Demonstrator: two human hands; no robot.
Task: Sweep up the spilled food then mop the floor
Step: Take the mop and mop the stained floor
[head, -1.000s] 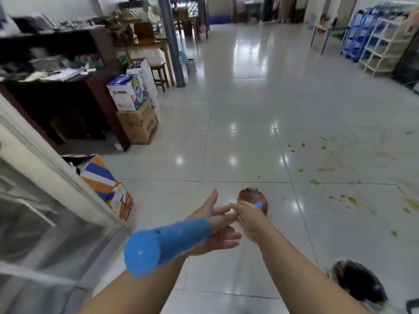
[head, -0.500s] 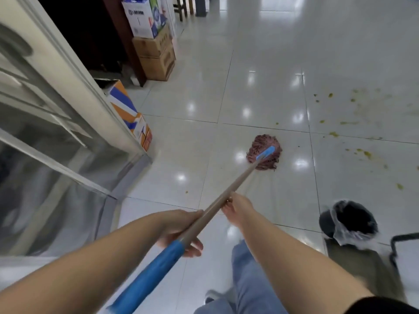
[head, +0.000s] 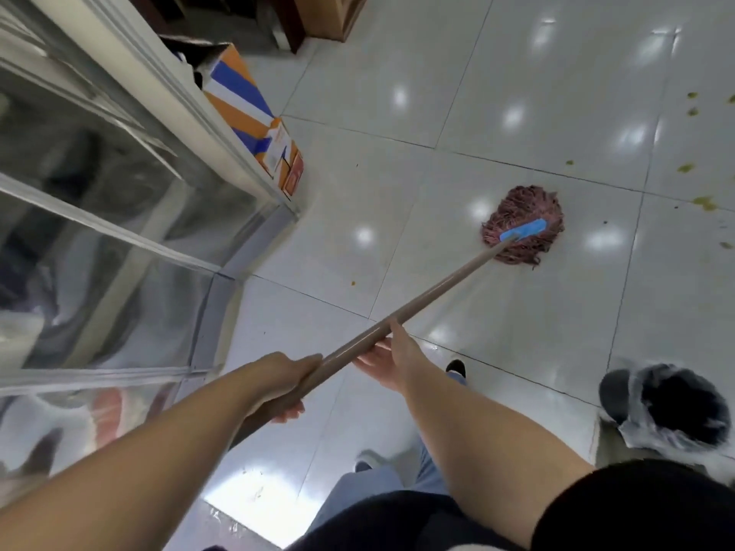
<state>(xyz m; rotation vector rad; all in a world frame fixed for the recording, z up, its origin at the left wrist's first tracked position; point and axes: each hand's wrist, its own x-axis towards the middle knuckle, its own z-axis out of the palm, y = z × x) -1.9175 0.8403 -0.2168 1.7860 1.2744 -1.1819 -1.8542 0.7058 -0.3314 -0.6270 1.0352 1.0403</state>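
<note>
A mop with a reddish string head (head: 525,228) and a blue clamp rests on the white tiled floor. Its tan handle (head: 429,296) runs down-left to me. My left hand (head: 286,383) is wrapped around the lower handle. My right hand (head: 391,357) holds the handle a little higher, palm under it. Yellow-green food stains (head: 704,202) dot the tiles to the right of the mop head, apart from it. A small orange crumb (head: 351,283) lies left of the handle.
A glass-fronted cabinet (head: 119,216) fills the left side. An orange, blue and white box (head: 254,117) leans at its corner. A black bin lined with clear plastic (head: 672,407) stands at the right, near my feet (head: 455,367).
The view has tilted further down. Both hands have slid along the handle, the blue grip is out of sight, and the mop head lies further right of the cabinet.
</note>
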